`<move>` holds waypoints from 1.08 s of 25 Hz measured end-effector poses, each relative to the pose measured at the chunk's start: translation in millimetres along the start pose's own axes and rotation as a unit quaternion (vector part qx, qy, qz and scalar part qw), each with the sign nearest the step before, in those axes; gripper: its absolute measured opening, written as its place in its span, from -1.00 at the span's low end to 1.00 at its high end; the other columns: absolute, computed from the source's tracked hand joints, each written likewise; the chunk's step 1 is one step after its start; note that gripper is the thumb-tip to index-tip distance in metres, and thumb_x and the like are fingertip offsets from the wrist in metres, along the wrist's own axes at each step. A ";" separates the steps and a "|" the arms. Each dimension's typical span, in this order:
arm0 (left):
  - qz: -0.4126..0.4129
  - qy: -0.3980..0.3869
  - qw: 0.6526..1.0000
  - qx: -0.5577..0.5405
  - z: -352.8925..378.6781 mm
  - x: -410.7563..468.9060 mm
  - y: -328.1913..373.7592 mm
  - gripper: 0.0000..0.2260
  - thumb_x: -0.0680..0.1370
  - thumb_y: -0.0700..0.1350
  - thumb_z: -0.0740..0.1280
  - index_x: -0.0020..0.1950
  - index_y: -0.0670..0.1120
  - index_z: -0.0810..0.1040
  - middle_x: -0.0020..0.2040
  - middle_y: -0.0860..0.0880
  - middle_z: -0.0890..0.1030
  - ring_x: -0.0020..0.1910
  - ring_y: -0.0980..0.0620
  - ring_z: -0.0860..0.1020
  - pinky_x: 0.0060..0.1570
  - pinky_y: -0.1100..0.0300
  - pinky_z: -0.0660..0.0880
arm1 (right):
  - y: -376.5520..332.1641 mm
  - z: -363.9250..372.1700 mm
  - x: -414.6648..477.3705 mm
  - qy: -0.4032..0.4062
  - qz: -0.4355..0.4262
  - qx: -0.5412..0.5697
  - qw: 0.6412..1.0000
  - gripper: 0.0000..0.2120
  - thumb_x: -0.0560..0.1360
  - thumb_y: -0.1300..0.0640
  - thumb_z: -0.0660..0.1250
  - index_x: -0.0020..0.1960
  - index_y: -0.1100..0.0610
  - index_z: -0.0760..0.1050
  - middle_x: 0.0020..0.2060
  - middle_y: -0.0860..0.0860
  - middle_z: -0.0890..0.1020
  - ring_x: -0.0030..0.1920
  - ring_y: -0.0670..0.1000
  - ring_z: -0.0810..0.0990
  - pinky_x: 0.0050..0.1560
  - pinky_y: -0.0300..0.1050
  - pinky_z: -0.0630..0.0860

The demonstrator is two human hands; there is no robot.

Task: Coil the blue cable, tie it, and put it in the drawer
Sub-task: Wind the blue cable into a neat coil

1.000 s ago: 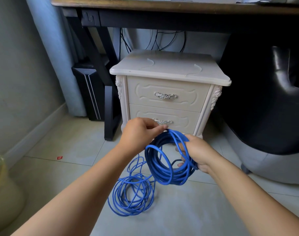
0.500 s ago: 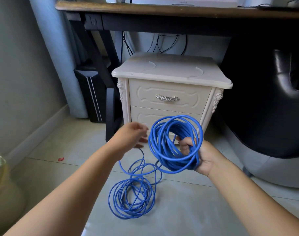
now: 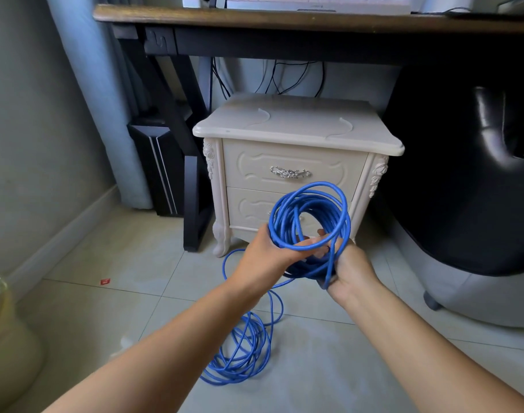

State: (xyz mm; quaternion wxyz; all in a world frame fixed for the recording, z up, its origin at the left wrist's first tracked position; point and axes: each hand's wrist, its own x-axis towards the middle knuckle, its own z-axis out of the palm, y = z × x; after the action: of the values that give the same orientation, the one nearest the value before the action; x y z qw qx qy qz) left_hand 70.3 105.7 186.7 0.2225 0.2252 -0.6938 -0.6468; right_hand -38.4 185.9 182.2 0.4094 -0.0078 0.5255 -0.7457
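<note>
A coil of blue cable point(image 3: 311, 204) stands upright in front of the cream nightstand point(image 3: 296, 126). My right hand point(image 3: 348, 269) grips the coil's lower right part. My left hand point(image 3: 269, 254) holds the lower left part, with its fingers laid across the strands. From the coil a strand runs down to a loose pile of the same cable point(image 3: 240, 353) on the floor tiles. Both drawers are closed: the upper drawer point(image 3: 290, 158) shows a silver handle, and the lower drawer point(image 3: 249, 208) is partly hidden behind the coil.
A dark wooden desk point(image 3: 284, 19) spans above the nightstand, its black leg point(image 3: 192, 186) to the left. A black chair point(image 3: 463, 174) stands at the right. A pale bag point(image 3: 4, 338) sits at the lower left. A small red scrap point(image 3: 105, 282) lies on the tiles.
My left hand came back from the hanging strand to the coil and now holds it beside my right hand. The floor pile has shrunk as more cable joined the coil.
</note>
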 end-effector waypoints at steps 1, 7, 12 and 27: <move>0.005 -0.007 0.999 -0.035 1.8 0.4 -0.4 -0.68 0.40 -0.01 0.51 0.03 -0.18 0.64 -0.13 -0.19 0.71 -0.12 -0.15 0.69 -0.04 -0.01 0.58 | 4.3 -0.4 1.2 -0.007 -0.014 -0.019 1.000 -0.74 0.50 0.33 0.21 0.16 0.26 0.51 -0.16 0.27 0.61 -0.23 0.24 0.64 -0.18 0.23 0.65; -0.023 0.098 0.986 -0.135 -4.3 9.6 6.3 -0.94 0.57 -0.22 0.34 0.03 -0.10 0.55 -0.39 -0.04 0.55 -0.43 0.04 0.57 -0.25 0.12 0.54 | -3.1 -1.3 -2.9 -0.133 0.105 -0.013 0.986 -0.75 0.55 0.17 0.16 0.02 0.30 0.55 -0.18 0.24 0.67 -0.09 0.26 0.68 0.06 0.25 0.57; 0.037 0.099 0.994 0.015 -29.4 16.1 14.8 -0.83 0.55 -0.25 0.37 0.13 -0.13 0.53 -0.35 0.07 0.52 -0.44 0.10 0.51 -0.24 0.07 0.61 | -22.2 -10.4 3.1 -0.223 0.108 -0.019 0.969 -0.47 0.55 -0.11 0.14 0.36 0.21 0.47 0.21 0.30 0.59 0.17 0.36 0.59 0.13 0.49 0.45; 0.059 0.092 0.942 0.317 -65.4 22.8 5.5 -0.89 0.49 -0.16 0.40 -0.13 -0.02 0.48 -0.35 0.01 0.55 -0.49 0.04 0.54 -0.47 0.19 0.50 | -22.6 -42.2 35.9 0.073 0.032 -0.299 0.951 -0.90 0.48 0.19 0.41 -0.10 0.15 0.50 -0.35 0.04 0.51 -0.46 -0.06 0.42 -0.49 -0.25 0.35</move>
State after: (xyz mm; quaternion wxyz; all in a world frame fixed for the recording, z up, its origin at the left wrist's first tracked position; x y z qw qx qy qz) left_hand 91.1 40.2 196.9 0.2405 0.3009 -0.8516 -0.3557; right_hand -94.5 199.0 166.1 0.3724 -0.0590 0.7524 -0.5401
